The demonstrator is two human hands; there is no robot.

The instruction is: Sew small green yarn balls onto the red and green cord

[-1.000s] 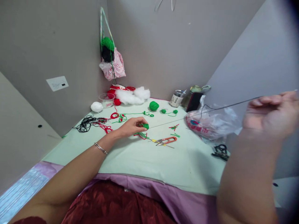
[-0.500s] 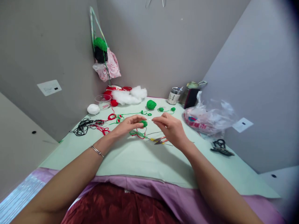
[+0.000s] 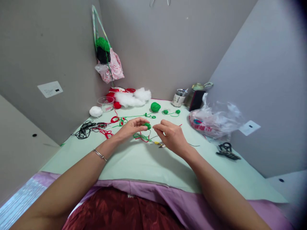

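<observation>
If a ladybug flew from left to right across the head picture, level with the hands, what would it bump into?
Black yarn tangle, left hand, small green yarn piece, right hand, plastic shopping bag, white wall plate.

From my feed I log a pale green tabletop (image 3: 144, 164). Left: tangled black yarn (image 3: 86, 129) beside red yarn (image 3: 106, 133). Far left: white ball (image 3: 96, 111), clear tub (image 3: 109, 106). Far middle: white stuffing (image 3: 129, 99), green yarn ball (image 3: 155, 107). Right: plastic bag (image 3: 216, 123); nearer, black hair clip (image 3: 227, 152).
</observation>
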